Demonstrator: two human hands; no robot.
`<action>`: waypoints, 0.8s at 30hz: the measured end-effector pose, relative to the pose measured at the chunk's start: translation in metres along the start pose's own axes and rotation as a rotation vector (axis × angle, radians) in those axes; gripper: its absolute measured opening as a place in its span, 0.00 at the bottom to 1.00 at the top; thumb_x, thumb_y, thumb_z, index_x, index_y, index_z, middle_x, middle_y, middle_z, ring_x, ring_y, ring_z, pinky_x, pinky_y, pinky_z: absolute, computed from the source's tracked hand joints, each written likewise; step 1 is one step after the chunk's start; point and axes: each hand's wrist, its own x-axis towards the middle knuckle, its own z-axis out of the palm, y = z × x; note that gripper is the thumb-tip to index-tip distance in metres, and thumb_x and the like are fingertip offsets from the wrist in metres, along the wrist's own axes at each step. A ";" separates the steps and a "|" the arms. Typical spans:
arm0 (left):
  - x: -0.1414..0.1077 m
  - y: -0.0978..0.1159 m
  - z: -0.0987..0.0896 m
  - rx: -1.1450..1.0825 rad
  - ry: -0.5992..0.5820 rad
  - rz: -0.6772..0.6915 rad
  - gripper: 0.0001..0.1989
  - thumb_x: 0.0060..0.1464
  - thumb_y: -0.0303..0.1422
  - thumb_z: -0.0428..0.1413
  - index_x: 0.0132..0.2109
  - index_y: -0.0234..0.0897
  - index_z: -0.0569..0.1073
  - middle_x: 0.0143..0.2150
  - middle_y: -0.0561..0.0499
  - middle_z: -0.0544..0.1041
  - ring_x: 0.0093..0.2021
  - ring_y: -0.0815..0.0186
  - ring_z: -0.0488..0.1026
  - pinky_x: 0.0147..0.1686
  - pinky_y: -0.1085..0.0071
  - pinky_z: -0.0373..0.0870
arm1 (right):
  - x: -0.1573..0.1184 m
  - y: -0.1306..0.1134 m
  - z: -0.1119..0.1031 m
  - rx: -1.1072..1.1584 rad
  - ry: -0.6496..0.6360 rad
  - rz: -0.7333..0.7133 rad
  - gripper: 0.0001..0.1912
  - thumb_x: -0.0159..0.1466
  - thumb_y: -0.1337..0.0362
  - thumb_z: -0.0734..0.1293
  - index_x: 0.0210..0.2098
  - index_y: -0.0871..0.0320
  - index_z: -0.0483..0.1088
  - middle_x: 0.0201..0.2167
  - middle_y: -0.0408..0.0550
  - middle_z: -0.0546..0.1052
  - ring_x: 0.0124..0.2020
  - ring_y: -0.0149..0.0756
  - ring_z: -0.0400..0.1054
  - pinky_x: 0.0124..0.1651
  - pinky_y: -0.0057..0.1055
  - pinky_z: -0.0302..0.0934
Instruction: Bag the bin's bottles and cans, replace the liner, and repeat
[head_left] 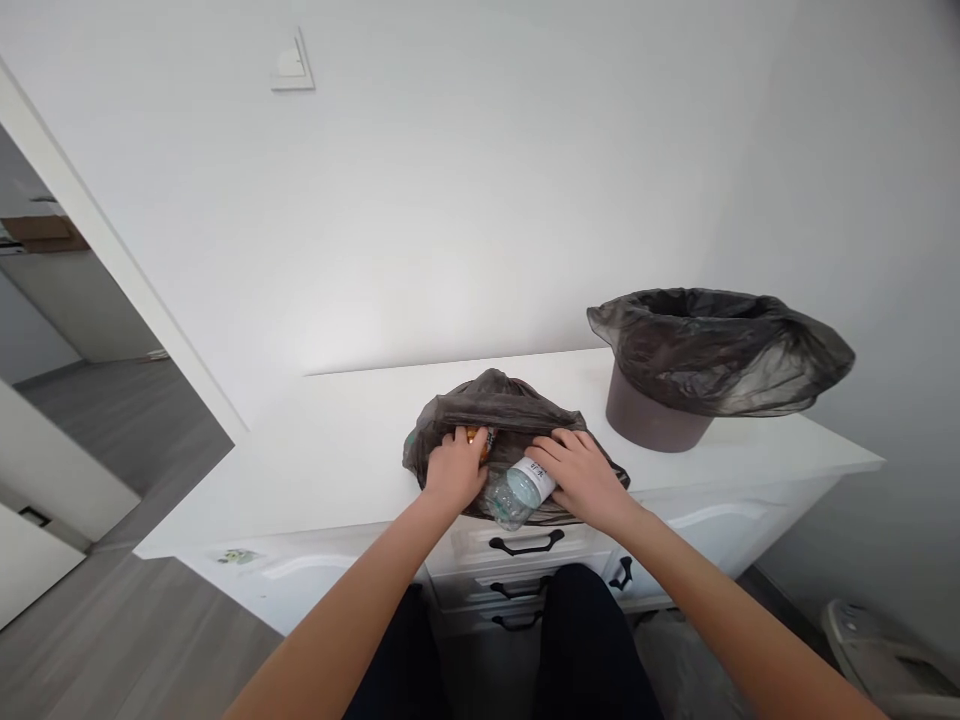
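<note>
Bag of black plastic (502,407) sat by the white worktop's (360,450) front edge, probably for easy reach; left hand (456,468) curled at something orange (478,438), right hand (579,475) lay on a clear, white-labelled plastic bottle (523,488), grips unclear tbh.

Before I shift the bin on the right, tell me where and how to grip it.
Grip the bin, probably best, low on its bare side, coming from the near left: the loose dark bag drapes over and hides the rim, and the wall stands behind.

An orange item (487,441), perhaps packaging, is partly hidden.
</note>
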 end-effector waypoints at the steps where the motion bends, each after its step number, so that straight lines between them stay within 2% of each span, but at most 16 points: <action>1: 0.001 -0.001 -0.001 0.008 -0.005 0.001 0.25 0.54 0.32 0.56 0.59 0.42 0.63 0.50 0.39 0.68 0.46 0.50 0.70 0.36 0.60 0.72 | 0.001 -0.003 -0.007 0.083 0.002 0.014 0.26 0.55 0.76 0.64 0.53 0.55 0.68 0.54 0.51 0.73 0.55 0.50 0.60 0.55 0.46 0.55; 3: 0.003 -0.003 -0.004 0.010 -0.006 0.011 0.24 0.55 0.28 0.54 0.59 0.42 0.63 0.51 0.39 0.67 0.47 0.50 0.70 0.35 0.62 0.72 | 0.001 -0.011 -0.023 0.327 0.038 0.089 0.23 0.56 0.72 0.67 0.51 0.53 0.69 0.53 0.49 0.74 0.57 0.51 0.60 0.58 0.49 0.54; 5: 0.003 -0.004 -0.008 -0.004 -0.001 0.018 0.24 0.55 0.25 0.51 0.59 0.42 0.63 0.51 0.39 0.67 0.49 0.50 0.69 0.34 0.63 0.72 | -0.002 -0.019 -0.039 0.658 0.118 0.237 0.23 0.54 0.64 0.71 0.50 0.51 0.71 0.53 0.49 0.74 0.58 0.53 0.61 0.58 0.52 0.56; 9: 0.000 -0.006 -0.025 -0.018 0.036 0.005 0.21 0.55 0.28 0.50 0.57 0.42 0.66 0.50 0.40 0.68 0.51 0.49 0.68 0.36 0.61 0.72 | -0.015 -0.021 -0.064 1.273 0.440 0.567 0.33 0.48 0.46 0.75 0.51 0.51 0.71 0.49 0.54 0.77 0.53 0.56 0.68 0.56 0.54 0.61; 12: -0.005 -0.007 -0.044 -0.052 0.135 0.014 0.21 0.56 0.31 0.50 0.58 0.42 0.66 0.51 0.41 0.69 0.50 0.51 0.69 0.37 0.64 0.71 | -0.030 -0.013 -0.071 1.470 0.644 0.644 0.35 0.50 0.38 0.70 0.52 0.50 0.71 0.47 0.55 0.78 0.52 0.55 0.70 0.58 0.55 0.61; 15: -0.012 -0.009 -0.066 -0.111 0.233 -0.009 0.20 0.57 0.36 0.51 0.57 0.43 0.66 0.53 0.44 0.70 0.49 0.55 0.71 0.35 0.67 0.69 | -0.052 -0.005 -0.066 1.578 0.707 0.737 0.31 0.57 0.38 0.63 0.50 0.52 0.73 0.47 0.57 0.78 0.51 0.55 0.72 0.58 0.57 0.61; 17: -0.018 -0.011 -0.080 -0.156 0.264 -0.073 0.20 0.57 0.39 0.52 0.56 0.44 0.66 0.53 0.47 0.72 0.47 0.57 0.72 0.31 0.69 0.67 | -0.066 -0.005 -0.055 1.673 0.679 0.795 0.30 0.61 0.41 0.61 0.52 0.54 0.72 0.49 0.58 0.77 0.51 0.55 0.72 0.57 0.57 0.62; 18: -0.020 -0.012 -0.087 -0.183 0.262 -0.113 0.21 0.56 0.40 0.53 0.56 0.45 0.66 0.51 0.48 0.74 0.45 0.57 0.73 0.30 0.69 0.65 | -0.072 -0.008 -0.048 1.729 0.623 0.794 0.30 0.62 0.41 0.60 0.53 0.55 0.71 0.50 0.59 0.77 0.51 0.55 0.72 0.57 0.57 0.62; 21: -0.026 -0.015 -0.103 -0.263 0.202 -0.218 0.21 0.56 0.43 0.53 0.55 0.46 0.67 0.43 0.52 0.78 0.38 0.59 0.75 0.29 0.69 0.64 | -0.076 -0.022 -0.024 1.862 0.345 0.682 0.35 0.62 0.39 0.56 0.56 0.56 0.69 0.52 0.60 0.75 0.53 0.56 0.70 0.57 0.55 0.63; 24: -0.028 -0.019 -0.113 -0.362 0.110 -0.260 0.19 0.57 0.44 0.51 0.53 0.45 0.70 0.36 0.53 0.78 0.33 0.60 0.74 0.31 0.69 0.64 | -0.057 -0.042 -0.005 1.887 0.120 0.589 0.35 0.58 0.39 0.62 0.56 0.54 0.69 0.54 0.57 0.74 0.54 0.55 0.69 0.55 0.52 0.64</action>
